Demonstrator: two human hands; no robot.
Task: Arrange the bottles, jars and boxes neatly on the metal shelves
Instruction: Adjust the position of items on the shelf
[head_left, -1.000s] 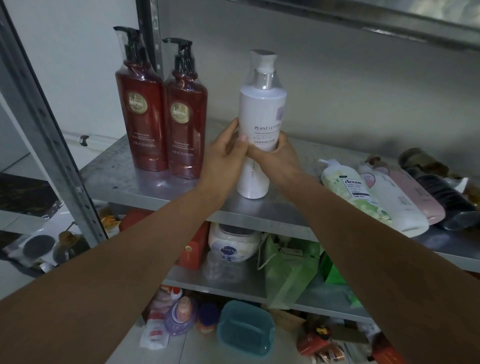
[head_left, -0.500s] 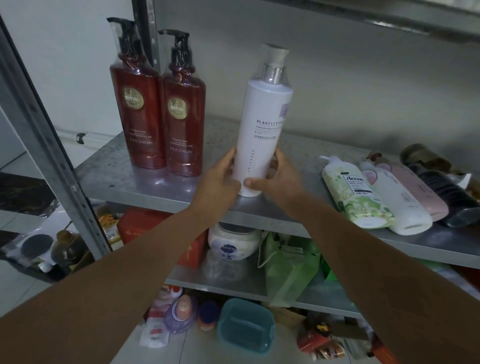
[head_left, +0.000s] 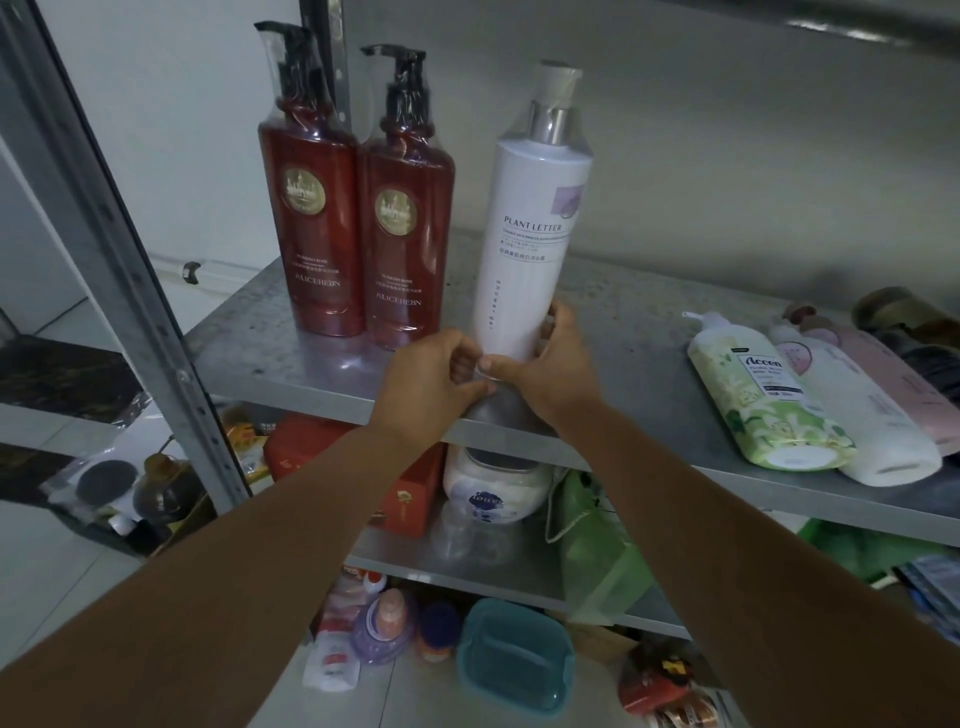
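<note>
A tall white pump bottle (head_left: 530, 234) stands upright on the metal shelf (head_left: 649, 332), just right of two red pump bottles (head_left: 317, 228) (head_left: 405, 244). Both my hands are low at its base. My right hand (head_left: 556, 369) wraps its lower right side, the thumb lying across the front. My left hand (head_left: 431, 384) has curled fingers against the lower left of the bottle. To the right, a green-labelled bottle (head_left: 753, 395), a white bottle (head_left: 852, 410), a pink bottle (head_left: 893, 374) and a dark bottle (head_left: 919, 332) lie on their sides.
A slanted metal post (head_left: 130, 291) rises at the left. On the shelf below are a red box (head_left: 410, 493), a white jar (head_left: 493, 483) and a green bag (head_left: 597, 545). A teal container (head_left: 514, 654) and small bottles sit on the floor.
The white bottle went from tilted in my hands to upright on the shelf, closer to the red bottles. Both hands slid down to its base.
</note>
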